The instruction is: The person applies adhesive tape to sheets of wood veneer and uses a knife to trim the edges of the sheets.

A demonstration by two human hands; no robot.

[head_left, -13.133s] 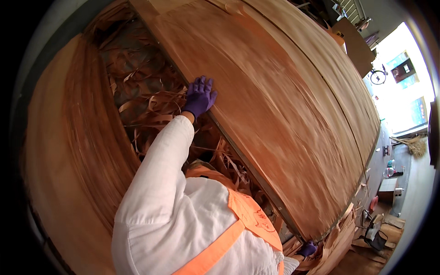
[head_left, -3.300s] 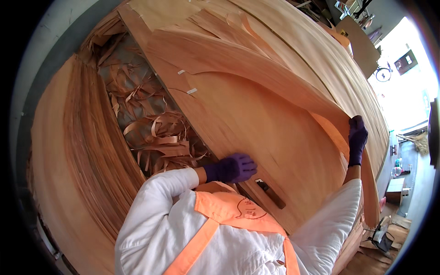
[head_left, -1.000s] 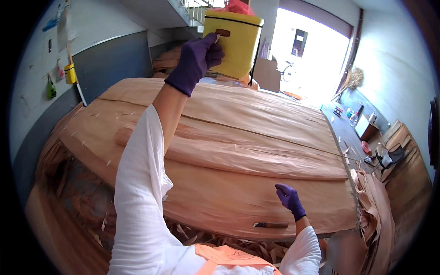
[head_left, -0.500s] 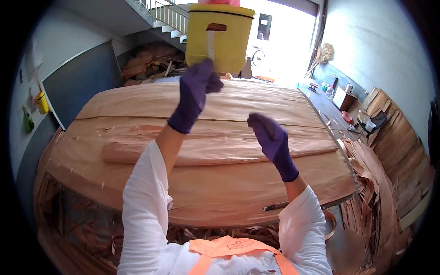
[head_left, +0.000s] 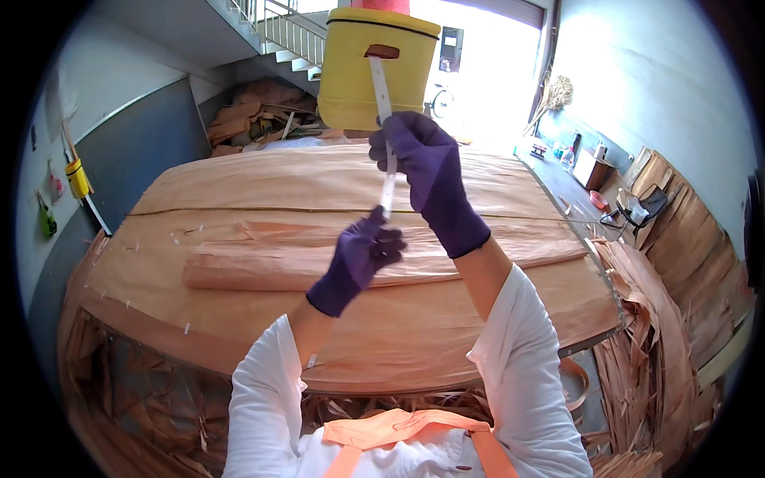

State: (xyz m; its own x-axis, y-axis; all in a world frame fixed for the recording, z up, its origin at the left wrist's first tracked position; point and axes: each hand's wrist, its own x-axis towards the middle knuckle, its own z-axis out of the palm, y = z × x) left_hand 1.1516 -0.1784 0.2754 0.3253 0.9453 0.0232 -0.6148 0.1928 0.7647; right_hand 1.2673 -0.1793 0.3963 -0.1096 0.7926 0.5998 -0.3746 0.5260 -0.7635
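Observation:
A strip of white tape [head_left: 388,191] with small dots or holes runs down from the reddish-brown slot of a yellow bucket [head_left: 370,80] at the top middle. My right hand [head_left: 426,171], in a purple glove, is closed on the tape a little below the bucket. Lower down, my left hand [head_left: 358,259], gloved alike, pinches the tape's lower end. The strip is stretched between my hands, above the table. Under them lies a long folded bundle of thin wood veneer [head_left: 279,267].
Veneer sheets cover the wide table [head_left: 239,327], with a dark cord [head_left: 279,211] across it. Loose veneer [head_left: 637,319] hangs along the right edge. A chair [head_left: 647,209] and boards [head_left: 693,239] stand on the right; scrap wood [head_left: 247,119] is piled at the back left.
My left hand has come down from the bucket, drawing out tape. My right hand has moved up and left onto the strip. The dark-ended tool near my right sleeve is no longer visible.

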